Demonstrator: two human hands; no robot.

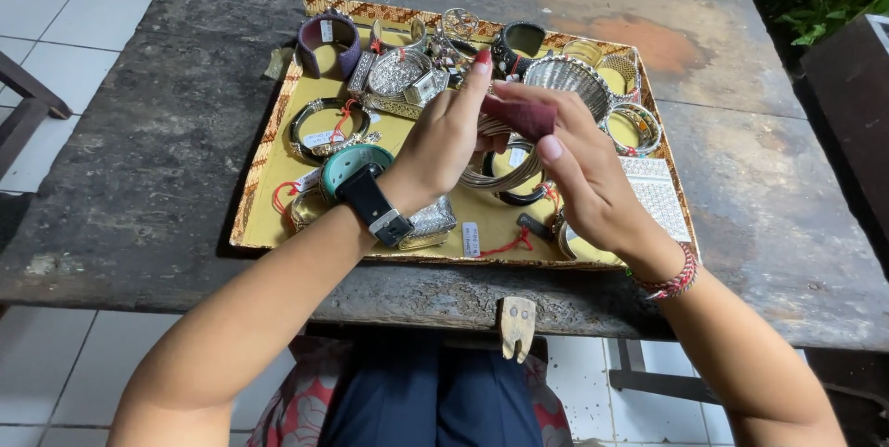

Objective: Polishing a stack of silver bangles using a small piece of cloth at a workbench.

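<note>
Nearest to my view, dark trousers [435,401] and a patterned cloth fill the bottom edge, and both forearms rise from there toward the tray. From the fingers outward: my right hand [579,169] pinches a small maroon cloth pad [523,115] between thumb and fingertips, pressed against a ribbed silver bangle [505,174]. My left hand [449,137] is closed on the same bangle from the other side, its index finger with a red-painted nail standing up above the pad. So the bangle sits gripped between both hands, raised just above the middle of the tray. A black wristwatch [375,206] wraps the left wrist, and a braided red and white bracelet [671,278] circles the right wrist. Below the hands lies a shallow tray [269,183] with a yellow floor and a woven patterned rim, crowded with jewellery: a purple cuff [329,44] at its far left corner, a wide ribbed silver cuff [574,81] just beyond the right fingers, a teal bangle [347,164] beside the watch, and a black cuff [520,42] at the far edge. Several pieces carry small tags on red string. That tray rests on a worn, dark wooden table [139,151], which stands on white floor tiles [56,12].
</note>
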